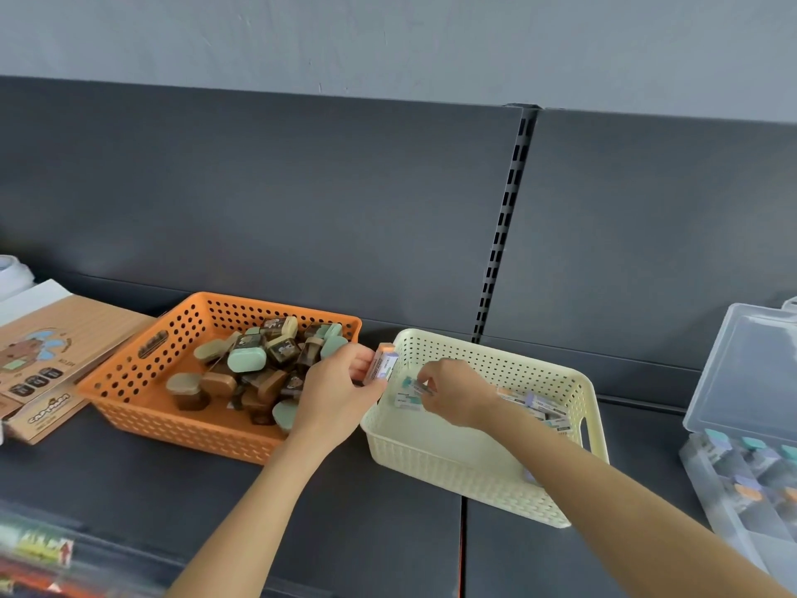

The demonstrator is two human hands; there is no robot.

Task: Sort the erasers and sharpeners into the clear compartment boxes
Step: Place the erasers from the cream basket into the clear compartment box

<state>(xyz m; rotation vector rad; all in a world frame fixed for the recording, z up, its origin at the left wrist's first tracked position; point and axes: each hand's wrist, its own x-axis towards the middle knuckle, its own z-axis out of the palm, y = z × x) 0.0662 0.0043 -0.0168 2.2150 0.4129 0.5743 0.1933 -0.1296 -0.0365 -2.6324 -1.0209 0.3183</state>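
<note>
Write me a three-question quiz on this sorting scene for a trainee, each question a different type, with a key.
1. Which hand holds the stacked erasers up by the rim of the cream basket? A) left hand B) right hand C) neither
2. True or false: the right hand pinches a single eraser low inside the cream basket.
3. Fill in: the lid of the clear compartment box stands ___.

Key: 1 A; 2 true; 3 open.
</note>
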